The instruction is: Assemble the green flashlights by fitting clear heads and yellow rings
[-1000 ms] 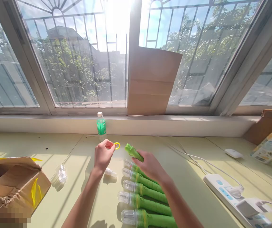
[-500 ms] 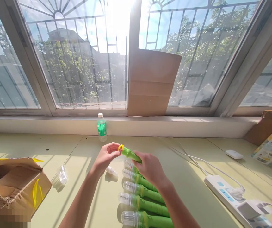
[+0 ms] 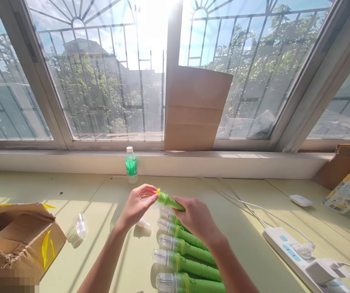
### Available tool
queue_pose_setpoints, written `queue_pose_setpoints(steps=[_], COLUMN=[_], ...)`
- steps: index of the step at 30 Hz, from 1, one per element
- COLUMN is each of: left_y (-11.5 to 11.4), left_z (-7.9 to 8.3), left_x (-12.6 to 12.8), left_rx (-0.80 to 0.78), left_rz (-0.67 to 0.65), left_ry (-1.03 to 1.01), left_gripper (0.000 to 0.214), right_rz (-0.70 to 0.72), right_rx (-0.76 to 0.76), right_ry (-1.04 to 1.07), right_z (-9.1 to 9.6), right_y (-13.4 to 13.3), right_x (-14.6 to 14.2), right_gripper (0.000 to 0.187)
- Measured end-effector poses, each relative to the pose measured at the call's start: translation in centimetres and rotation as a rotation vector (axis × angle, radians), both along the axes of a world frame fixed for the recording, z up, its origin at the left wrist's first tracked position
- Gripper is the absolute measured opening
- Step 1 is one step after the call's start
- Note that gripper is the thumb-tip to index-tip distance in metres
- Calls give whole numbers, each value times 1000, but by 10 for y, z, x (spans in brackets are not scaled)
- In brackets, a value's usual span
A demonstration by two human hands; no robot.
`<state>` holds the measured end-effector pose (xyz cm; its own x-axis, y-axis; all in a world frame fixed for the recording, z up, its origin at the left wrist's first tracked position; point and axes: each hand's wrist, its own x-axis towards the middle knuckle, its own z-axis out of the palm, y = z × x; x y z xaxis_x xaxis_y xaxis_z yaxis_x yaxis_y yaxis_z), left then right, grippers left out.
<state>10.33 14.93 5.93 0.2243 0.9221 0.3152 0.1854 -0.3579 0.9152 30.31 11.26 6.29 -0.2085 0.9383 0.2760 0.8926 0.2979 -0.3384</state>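
My right hand is wrapped around a green plastic tube handle with a ribbed, threaded end, held tilted above the table. At that end sits a small yellow ring, pinched by the thumb and fingers of my left hand. Under my right forearm lies a row of several green tubes with clear ribbed caps, side by side, their caps pointing left. A loose clear cap rests on the table below my left hand. Another clear cap is farther left.
An open cardboard box with yellow strips stands at the left. A green-labelled bottle is by the window ledge. On the right lie a white power strip with plugs and cables, a small white case and a printed package.
The yellow ring has turned from facing me to nearly edge-on at the tube's end. Both hands have shifted slightly right, still gripping.
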Motion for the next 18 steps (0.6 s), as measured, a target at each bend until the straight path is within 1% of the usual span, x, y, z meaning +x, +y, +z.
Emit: queue_pose_setpoints(steps=[3,7,12,18], left_y=[-1,-2,-3,-2], left_z=[1,3,2,1], left_x=[-1,0,1,0], left_rx=[-29,-63,-15,-59], left_rz=[-25,-14,-18,-34], left_ry=[-11,-112,-114,-175], left_gripper=[27,27,23,30], right_rz=[4,5,11,30], right_rx=[10,-20,-13,15], right_ry=[-6,-17,-13,-6], right_z=[1,1,0,1], right_y=[0,-1,0,-2], right_x=[-1,-2,-2,-1], right_gripper=[30,29,31,32])
